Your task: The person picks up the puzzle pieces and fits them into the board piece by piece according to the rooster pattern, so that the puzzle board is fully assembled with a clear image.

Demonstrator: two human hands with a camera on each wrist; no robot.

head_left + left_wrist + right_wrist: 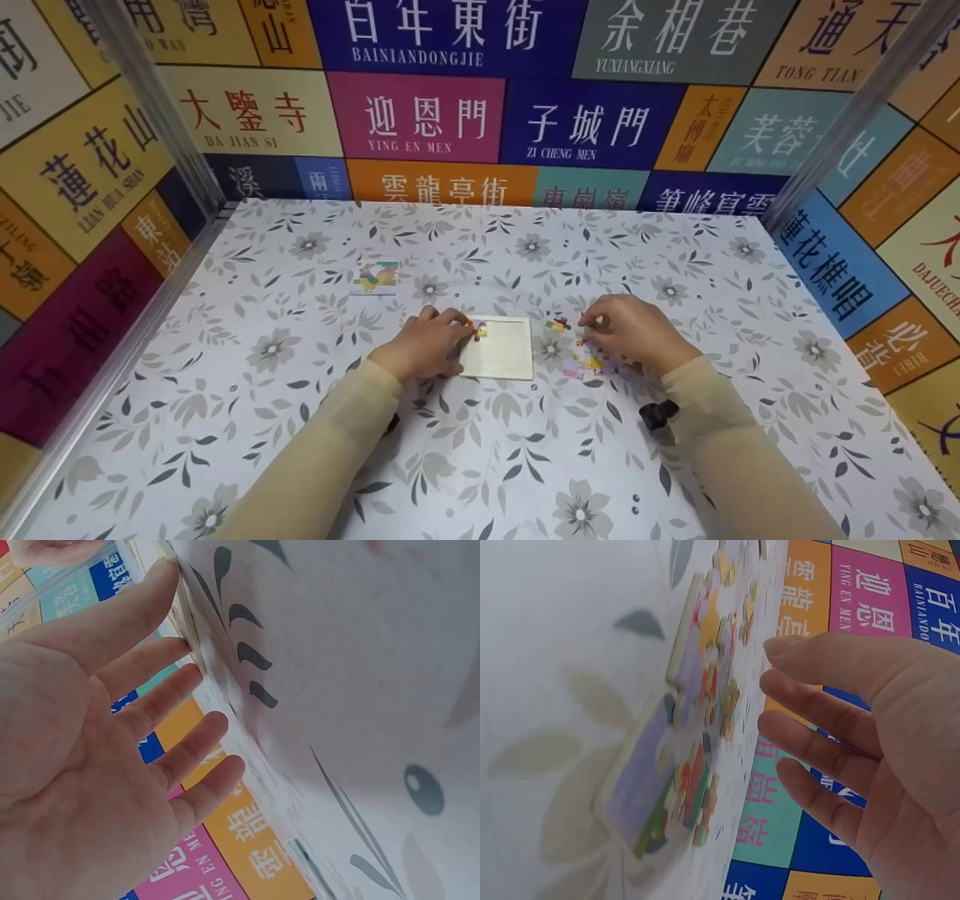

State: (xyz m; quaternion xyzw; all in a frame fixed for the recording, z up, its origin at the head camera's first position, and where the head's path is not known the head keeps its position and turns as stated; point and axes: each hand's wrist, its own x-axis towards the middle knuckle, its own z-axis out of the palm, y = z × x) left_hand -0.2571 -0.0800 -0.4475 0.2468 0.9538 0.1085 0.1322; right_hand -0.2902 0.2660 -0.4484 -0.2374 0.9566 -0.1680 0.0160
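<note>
A shallow white puzzle tray (506, 352) lies flat on the table, with a small colourful jigsaw piece (480, 330) in its upper left corner. My left hand (427, 343) rests along the tray's left edge. In the left wrist view its thumb and nearest fingertips touch the tray's side, the other fingers loosely spread. Just right of the tray lie several loose jigsaw pieces (589, 366), and one dark, multicoloured piece (557, 322) sits farther back. Over these pieces hovers my right hand (637, 330). Its fingers are slightly bent, and nothing shows between them in the right wrist view.
A small colourful picture card (375, 277) lies at the back left of the table. The table (300, 465) wears a white floral cover. Panels with coloured signs (427, 116) stand behind it and along both sides, joined by clear corner strips.
</note>
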